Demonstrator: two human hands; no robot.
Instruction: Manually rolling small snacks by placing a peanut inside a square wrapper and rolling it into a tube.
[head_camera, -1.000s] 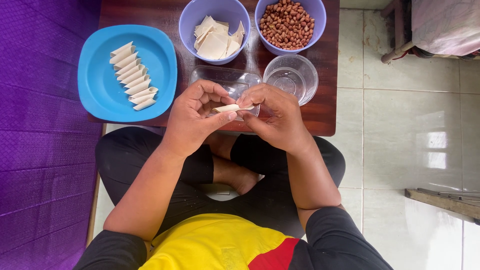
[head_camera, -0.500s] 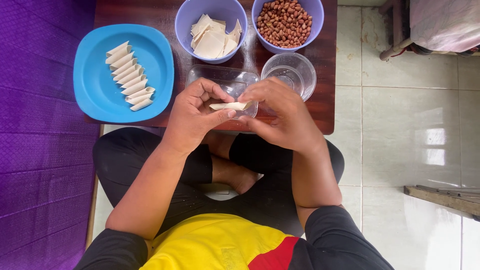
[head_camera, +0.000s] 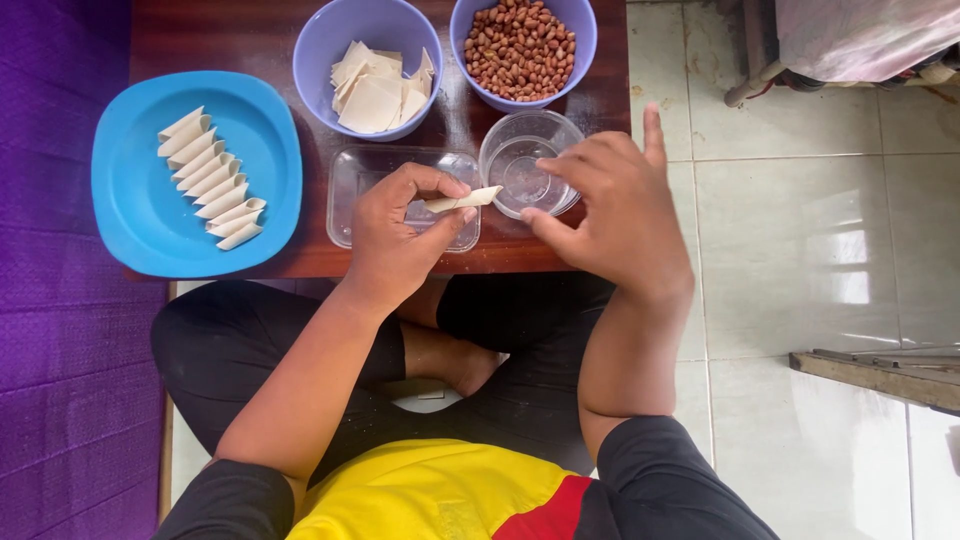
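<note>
My left hand (head_camera: 400, 235) pinches a small rolled pastry wrapper (head_camera: 465, 199) between thumb and fingers, above a clear rectangular tray (head_camera: 350, 195). My right hand (head_camera: 610, 205) hovers with fingers spread over a clear round bowl of water (head_camera: 520, 165), holding nothing. A blue plate (head_camera: 140, 225) at the left carries a row of several finished rolls (head_camera: 208, 180). Behind stand a purple bowl of square wrappers (head_camera: 370, 85) and a purple bowl of peanuts (head_camera: 522, 45).
Everything sits on a low dark wooden table (head_camera: 240, 35). I sit cross-legged in black trousers on a white tiled floor (head_camera: 800, 220). A purple mat (head_camera: 60, 330) lies at the left. A wooden plank (head_camera: 880, 375) lies at the right.
My right hand let go of the roll and moved right toward the water bowl, fingers opening. The left hand kept the roll and lifted it slightly.
</note>
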